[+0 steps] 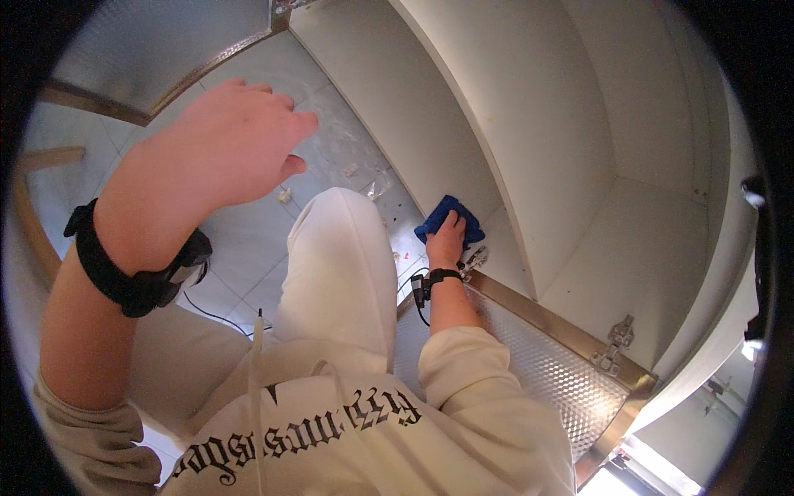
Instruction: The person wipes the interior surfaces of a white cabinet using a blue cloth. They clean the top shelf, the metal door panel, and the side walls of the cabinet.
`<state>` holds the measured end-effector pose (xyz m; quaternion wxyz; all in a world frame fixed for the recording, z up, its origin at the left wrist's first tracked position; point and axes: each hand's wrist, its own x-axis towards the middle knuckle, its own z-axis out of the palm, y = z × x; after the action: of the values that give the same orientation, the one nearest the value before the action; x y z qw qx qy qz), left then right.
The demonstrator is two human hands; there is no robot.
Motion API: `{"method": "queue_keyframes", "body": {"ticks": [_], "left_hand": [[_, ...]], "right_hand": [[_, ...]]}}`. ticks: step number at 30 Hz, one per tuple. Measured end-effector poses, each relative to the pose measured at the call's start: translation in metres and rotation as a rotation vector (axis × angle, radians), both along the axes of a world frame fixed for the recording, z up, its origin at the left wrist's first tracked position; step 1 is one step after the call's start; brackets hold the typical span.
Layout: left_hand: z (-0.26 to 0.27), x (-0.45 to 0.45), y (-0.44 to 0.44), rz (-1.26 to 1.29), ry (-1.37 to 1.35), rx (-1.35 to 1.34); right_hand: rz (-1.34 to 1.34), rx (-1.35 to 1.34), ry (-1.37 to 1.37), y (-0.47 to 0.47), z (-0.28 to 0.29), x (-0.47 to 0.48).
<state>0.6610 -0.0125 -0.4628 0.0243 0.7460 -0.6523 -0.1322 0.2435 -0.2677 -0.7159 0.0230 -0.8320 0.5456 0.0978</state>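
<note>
My right hand [445, 239] presses a folded blue cloth [448, 218] against the bottom board [409, 118] of a white cabinet, near its front corner by the lower hinge. The fingers lie over the cloth and cover part of it. Raised above the tiled floor, my left hand [248, 133] has loosely bent fingers with the thumb apart, and no object shows in it. Its palm faces away and is hidden. Both wrists wear black straps with small devices.
A middle shelf [484, 136] curves above the bottom board. On the right, a textured cabinet door [558, 366] with a metal frame stands swung out on its hinge [614, 347]; another door [167, 49] is at upper left. Scraps and clear plastic [378, 186] litter the floor beside my knee.
</note>
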Motion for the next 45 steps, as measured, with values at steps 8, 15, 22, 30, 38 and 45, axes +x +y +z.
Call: {"method": "queue_keyframes", "body": {"ticks": [8,15,22,30,38,45], "left_hand": [[0.007,-0.003,0.006,0.043,-0.025,0.044],[0.01,-0.004,-0.001,0.021,-0.031,0.102],[0.017,-0.016,0.0,0.041,-0.042,0.137],[0.006,-0.027,-0.008,0.068,-0.017,0.143],[0.001,-0.027,-0.011,0.169,0.046,0.3],[-0.033,-0.021,0.019,0.275,0.058,0.317]], "right_hand": [[-0.058,0.064,-0.285,-0.006,-0.011,-0.007],[0.002,-0.005,-0.252,-0.007,-0.03,-0.03],[-0.108,0.067,-0.326,-0.01,-0.024,-0.027],[-0.032,0.034,-0.107,-0.045,-0.046,-0.033],[0.016,-0.053,0.046,-0.129,-0.059,-0.057],[-0.141,0.148,0.021,-0.214,-0.065,-0.055]]}}
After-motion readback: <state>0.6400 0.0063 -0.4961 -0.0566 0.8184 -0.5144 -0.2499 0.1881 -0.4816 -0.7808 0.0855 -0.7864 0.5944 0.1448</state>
